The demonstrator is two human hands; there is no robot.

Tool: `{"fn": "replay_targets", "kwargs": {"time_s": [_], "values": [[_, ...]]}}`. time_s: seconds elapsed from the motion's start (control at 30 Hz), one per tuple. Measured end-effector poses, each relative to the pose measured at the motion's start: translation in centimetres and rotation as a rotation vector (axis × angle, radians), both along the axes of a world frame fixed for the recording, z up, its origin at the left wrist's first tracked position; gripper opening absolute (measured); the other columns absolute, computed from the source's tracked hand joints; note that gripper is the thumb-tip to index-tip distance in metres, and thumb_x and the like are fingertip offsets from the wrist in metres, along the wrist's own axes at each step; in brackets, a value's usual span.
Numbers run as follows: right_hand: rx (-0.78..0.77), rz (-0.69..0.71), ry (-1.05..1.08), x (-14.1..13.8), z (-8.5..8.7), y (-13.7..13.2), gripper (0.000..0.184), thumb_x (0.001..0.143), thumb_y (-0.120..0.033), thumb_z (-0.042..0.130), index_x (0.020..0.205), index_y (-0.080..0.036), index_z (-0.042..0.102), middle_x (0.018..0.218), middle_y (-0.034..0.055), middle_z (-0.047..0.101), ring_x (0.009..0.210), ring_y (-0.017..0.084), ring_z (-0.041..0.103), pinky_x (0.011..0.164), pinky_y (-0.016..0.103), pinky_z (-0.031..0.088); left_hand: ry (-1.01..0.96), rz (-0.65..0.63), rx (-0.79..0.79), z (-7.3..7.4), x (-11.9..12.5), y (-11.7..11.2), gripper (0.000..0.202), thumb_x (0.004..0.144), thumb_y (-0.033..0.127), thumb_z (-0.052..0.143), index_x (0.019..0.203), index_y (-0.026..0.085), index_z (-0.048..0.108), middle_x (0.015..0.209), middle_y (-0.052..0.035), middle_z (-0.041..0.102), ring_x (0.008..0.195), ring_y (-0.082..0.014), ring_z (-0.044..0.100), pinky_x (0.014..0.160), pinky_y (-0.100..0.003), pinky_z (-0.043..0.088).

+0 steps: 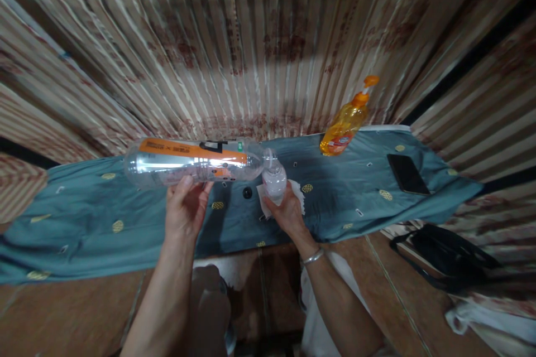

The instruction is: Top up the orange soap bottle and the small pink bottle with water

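My left hand (186, 203) grips a large clear plastic bottle (192, 163) with an orange and silver label. The bottle lies nearly level, its neck pointing right. Right at that neck is the top of a small clear bottle (274, 181), which my right hand (288, 209) holds roughly upright. Whether the two mouths touch, I cannot tell. Beneath the small bottle a white tissue (298, 194) lies on the cloth. A small round black cap (247, 193) sits between my hands on the cloth.
Teal cloth with pineapple prints (138, 234) covers the narrow table. Toward the back right stands an orange pump bottle (343, 125), and a dark phone (407, 173) lies at the right. A black bag (448, 251) is below the right end. Patterned curtains (259, 50) hang behind.
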State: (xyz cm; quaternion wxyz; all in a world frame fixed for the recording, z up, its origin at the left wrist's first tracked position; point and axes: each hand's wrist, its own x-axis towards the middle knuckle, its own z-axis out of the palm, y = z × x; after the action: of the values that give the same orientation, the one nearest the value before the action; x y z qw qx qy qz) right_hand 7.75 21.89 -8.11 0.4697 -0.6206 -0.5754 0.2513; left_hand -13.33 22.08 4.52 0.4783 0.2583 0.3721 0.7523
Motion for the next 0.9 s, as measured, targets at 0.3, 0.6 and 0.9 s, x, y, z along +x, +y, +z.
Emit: {"fn": "replay_targets", "kwargs": {"time_s": [0.3,0.6,0.9], "values": [[0.086,0.003,0.001,0.13,-0.93,0.21,0.057,0.082,-0.038,0.074,0.132,-0.015,0.06,0.126,0.0183,0.075,0.117,0.034,0.072,0.102,0.05,0.06,0.013,0.0,0.0,-0.3,-0.45,0.05,0.046,0.047,0.036,0.103,0.07,0.021,0.066,0.08,0.0018,0.075,0.079,-0.0169,0.072,0.086,-0.035,0.062],[0.088,0.006,0.001,0.1,-0.94,0.14,0.059,0.083,-0.042,0.073,0.133,-0.013,0.06,0.124,0.0197,0.075,0.117,0.035,0.073,0.102,0.051,0.06,-0.01,0.013,0.016,-0.29,-0.36,0.06,0.044,0.048,0.035,0.102,0.074,0.021,0.069,0.081,0.0017,0.075,0.08,-0.017,0.071,0.082,-0.034,0.062],[0.066,0.039,0.023,0.22,-0.17,-0.03,0.058,0.085,-0.043,0.072,0.135,-0.015,0.06,0.117,0.0156,0.077,0.115,0.033,0.073,0.101,0.05,0.06,-0.055,0.048,-0.037,0.18,-0.11,-0.02,0.051,0.037,0.034,0.105,0.068,0.021,0.066,0.075,0.004,0.074,0.074,-0.0155,0.07,0.08,-0.033,0.063]]}}
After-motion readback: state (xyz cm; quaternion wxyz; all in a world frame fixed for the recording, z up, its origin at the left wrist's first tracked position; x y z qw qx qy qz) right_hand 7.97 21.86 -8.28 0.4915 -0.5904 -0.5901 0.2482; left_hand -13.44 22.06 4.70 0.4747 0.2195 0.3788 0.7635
